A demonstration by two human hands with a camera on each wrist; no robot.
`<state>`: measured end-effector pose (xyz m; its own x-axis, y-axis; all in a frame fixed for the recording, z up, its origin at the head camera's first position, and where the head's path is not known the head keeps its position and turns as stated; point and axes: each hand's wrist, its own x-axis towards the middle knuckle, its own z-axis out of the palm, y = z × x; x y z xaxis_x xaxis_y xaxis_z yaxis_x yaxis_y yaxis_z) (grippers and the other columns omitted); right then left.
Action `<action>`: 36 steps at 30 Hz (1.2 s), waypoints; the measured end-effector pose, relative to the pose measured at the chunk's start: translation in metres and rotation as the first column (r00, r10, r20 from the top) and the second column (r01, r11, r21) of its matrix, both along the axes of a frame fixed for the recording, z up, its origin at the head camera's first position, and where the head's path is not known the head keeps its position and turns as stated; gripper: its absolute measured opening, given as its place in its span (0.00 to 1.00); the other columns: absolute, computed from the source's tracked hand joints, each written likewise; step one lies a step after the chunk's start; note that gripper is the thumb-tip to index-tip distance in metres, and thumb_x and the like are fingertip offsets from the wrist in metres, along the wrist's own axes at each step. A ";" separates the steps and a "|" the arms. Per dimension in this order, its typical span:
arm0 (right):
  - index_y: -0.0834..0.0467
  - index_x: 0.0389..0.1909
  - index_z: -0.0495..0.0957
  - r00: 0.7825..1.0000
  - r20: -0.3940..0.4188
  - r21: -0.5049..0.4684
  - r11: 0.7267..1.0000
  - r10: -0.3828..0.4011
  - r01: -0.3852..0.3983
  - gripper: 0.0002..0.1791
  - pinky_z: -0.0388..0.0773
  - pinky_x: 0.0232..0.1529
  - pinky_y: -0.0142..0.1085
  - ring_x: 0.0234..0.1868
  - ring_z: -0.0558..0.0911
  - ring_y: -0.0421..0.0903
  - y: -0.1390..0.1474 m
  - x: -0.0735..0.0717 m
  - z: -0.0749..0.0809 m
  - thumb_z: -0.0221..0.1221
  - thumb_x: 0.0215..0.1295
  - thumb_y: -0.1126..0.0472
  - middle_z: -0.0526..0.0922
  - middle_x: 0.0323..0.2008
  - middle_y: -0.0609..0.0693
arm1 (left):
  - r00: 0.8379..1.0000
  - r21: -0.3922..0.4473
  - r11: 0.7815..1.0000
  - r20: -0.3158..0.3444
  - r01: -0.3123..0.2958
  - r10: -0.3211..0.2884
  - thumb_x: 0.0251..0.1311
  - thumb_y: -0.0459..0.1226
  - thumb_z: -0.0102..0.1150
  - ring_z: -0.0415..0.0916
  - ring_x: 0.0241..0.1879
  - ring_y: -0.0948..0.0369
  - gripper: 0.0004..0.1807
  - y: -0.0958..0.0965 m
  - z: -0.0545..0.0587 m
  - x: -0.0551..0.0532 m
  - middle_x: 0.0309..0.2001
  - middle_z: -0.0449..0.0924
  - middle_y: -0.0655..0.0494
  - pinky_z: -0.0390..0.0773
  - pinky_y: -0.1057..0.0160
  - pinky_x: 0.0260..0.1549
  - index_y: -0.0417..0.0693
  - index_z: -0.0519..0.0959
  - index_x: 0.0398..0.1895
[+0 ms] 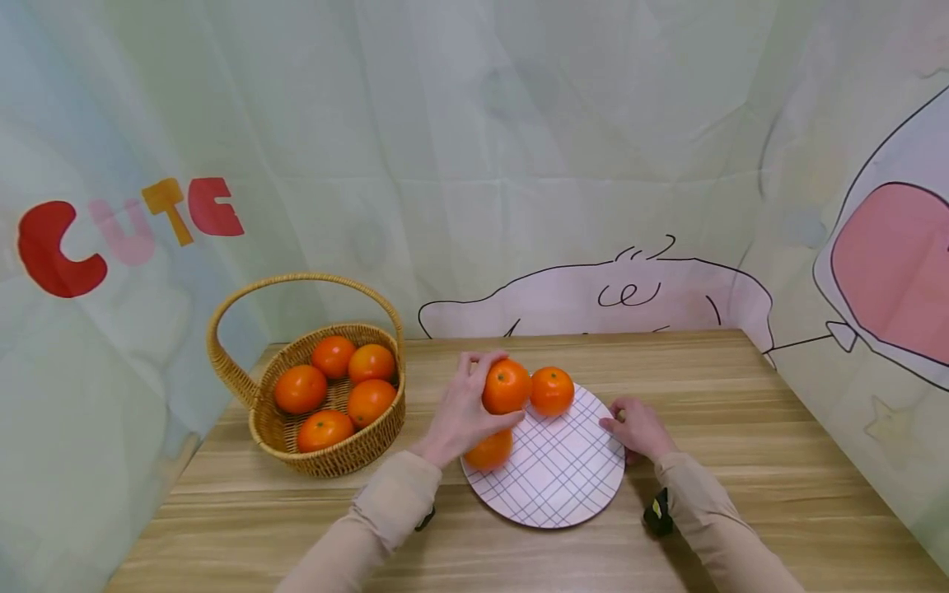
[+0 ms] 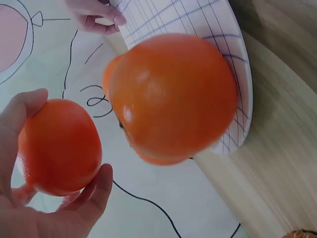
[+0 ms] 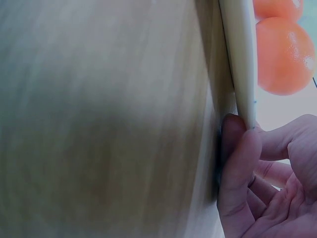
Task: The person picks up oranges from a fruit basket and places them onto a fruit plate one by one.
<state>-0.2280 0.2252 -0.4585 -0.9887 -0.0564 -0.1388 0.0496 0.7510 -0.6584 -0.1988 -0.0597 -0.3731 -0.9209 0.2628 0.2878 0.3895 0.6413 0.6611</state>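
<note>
My left hand (image 1: pixel 463 408) grips an orange (image 1: pixel 507 385) above the left part of a round white plate (image 1: pixel 556 486) with a blue grid pattern. In the left wrist view the fingers and thumb curl around this held orange (image 2: pixel 60 147). On the plate, one orange (image 1: pixel 552 391) lies at the far edge and another (image 1: pixel 489 451) at the left edge, partly covered by the left hand. My right hand (image 1: pixel 641 428) pinches the plate's right rim. Seen from the right wrist, its thumb and fingers meet at the plate edge (image 3: pixel 242 64).
A wicker basket (image 1: pixel 329 465) with a tall handle stands left of the plate, holding several oranges (image 1: pixel 300 389). The wooden table (image 1: pixel 741 412) meets a printed curtain (image 1: pixel 593 165) at the back and sides. A small dark object (image 1: pixel 658 515) shows by the right wrist.
</note>
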 end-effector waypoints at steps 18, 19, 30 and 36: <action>0.65 0.40 0.75 1.000 0.002 0.009 1.000 -0.007 0.007 0.08 0.76 0.16 0.33 0.13 0.74 0.42 -0.002 0.001 0.002 0.59 0.71 0.62 0.78 0.24 0.55 | 0.994 -0.214 0.977 -0.100 0.013 -0.035 0.50 0.47 0.76 0.77 0.55 0.48 0.40 0.027 -0.016 0.005 0.59 0.76 0.46 0.79 0.47 0.56 0.49 0.70 0.66; 0.65 0.40 0.75 1.000 0.002 0.010 1.000 -0.007 0.007 0.08 0.76 0.15 0.33 0.13 0.74 0.42 -0.002 0.001 0.002 0.59 0.70 0.62 0.78 0.24 0.55 | 0.993 -0.230 0.973 -0.109 0.008 -0.034 0.50 0.48 0.76 0.77 0.55 0.49 0.40 0.027 -0.016 0.005 0.59 0.77 0.46 0.79 0.47 0.56 0.49 0.70 0.66; 0.64 0.42 0.75 0.999 0.026 0.018 1.000 -0.024 0.023 0.09 0.76 0.16 0.32 0.14 0.74 0.43 -0.001 -0.001 0.000 0.59 0.71 0.61 0.77 0.25 0.55 | 0.983 -0.395 0.918 -0.177 -0.028 -0.046 0.49 0.54 0.75 0.74 0.61 0.49 0.40 0.032 -0.023 0.005 0.58 0.79 0.49 0.73 0.47 0.64 0.52 0.71 0.64; 0.64 0.42 0.75 0.999 0.024 0.015 1.000 -0.024 0.023 0.09 0.77 0.17 0.33 0.15 0.74 0.43 -0.001 -0.001 0.000 0.59 0.71 0.61 0.77 0.25 0.55 | 0.972 -0.490 0.870 -0.226 -0.052 -0.069 0.49 0.58 0.74 0.73 0.62 0.51 0.42 0.035 -0.028 0.005 0.57 0.82 0.52 0.70 0.50 0.66 0.53 0.72 0.65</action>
